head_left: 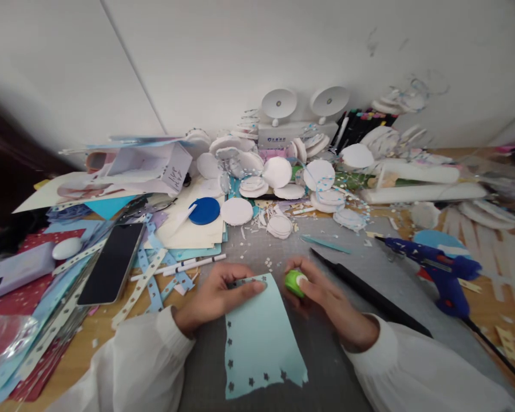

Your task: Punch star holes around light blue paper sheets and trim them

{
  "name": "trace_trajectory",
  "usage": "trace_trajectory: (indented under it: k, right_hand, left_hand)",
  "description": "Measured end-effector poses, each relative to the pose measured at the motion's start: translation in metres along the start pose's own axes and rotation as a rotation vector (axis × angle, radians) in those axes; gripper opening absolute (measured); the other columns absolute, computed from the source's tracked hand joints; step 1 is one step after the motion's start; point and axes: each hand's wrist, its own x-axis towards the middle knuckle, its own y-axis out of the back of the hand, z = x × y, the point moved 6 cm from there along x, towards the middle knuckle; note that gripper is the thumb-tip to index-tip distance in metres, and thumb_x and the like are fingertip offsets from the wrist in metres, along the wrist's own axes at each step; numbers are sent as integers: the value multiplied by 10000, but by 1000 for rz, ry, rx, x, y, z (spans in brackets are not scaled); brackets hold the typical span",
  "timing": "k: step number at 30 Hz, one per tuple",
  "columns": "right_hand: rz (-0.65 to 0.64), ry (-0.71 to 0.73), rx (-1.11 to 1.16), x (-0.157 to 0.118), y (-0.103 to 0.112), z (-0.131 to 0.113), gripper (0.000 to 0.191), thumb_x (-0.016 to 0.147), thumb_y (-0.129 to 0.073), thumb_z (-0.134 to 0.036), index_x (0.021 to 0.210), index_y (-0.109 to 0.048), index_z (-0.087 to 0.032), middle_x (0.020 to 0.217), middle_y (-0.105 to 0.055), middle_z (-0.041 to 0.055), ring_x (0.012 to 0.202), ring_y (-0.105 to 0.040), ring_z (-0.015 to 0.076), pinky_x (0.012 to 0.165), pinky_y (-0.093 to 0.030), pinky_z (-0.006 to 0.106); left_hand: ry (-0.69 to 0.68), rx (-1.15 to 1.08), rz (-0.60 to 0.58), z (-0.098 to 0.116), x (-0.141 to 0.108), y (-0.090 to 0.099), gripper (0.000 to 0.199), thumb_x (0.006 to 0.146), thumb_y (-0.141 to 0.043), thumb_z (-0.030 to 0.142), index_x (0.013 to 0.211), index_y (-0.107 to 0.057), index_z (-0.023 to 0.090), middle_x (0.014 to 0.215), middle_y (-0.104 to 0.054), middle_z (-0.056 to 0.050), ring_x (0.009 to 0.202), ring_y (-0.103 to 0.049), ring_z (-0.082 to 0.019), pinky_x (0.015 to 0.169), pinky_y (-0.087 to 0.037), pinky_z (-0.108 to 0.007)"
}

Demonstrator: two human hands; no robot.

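Observation:
Between the thumb and fingers of my left hand is the top edge of a light blue sheet of paper. Small flower-shaped holes run along its left, bottom and top edges, and its lower edge is uneven. My right hand grips a small green craft punch, thumb on its white button. The punch is just right of the paper's top corner, apart from it. Several tiny paper bits lie on the grey cutting mat beyond the paper.
On the right lie a blue glue gun, a black pen-like tool and tweezers. White round discs pile up at the back. A phone, punched paper strips and coloured sheets cover the left.

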Motion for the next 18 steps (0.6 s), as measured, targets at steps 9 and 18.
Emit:
trace_trajectory:
  k: [9,18]
  right_hand:
    - [-49,-72,-102,-3,-3,8,317,899,-470,-516,1021,-353,-248,686,-346,-62,563,-273,95,488,-230,220]
    - [-16,-75,-274,-6,0,9,333,893,-482,-514,1051,-326,-267,763,-346,-43,614,-298,112,527,-249,237]
  left_hand:
    - [89,10,-139,-14,4,-10,428,818,-567,480,608,-532,109,525,-392,39,452,-341,-53,388,-248,-161]
    - [7,82,-131,-8,5,-12,399,853,-537,419,591,-504,120,549,-393,34,492,-347,-61,409,-249,-166]
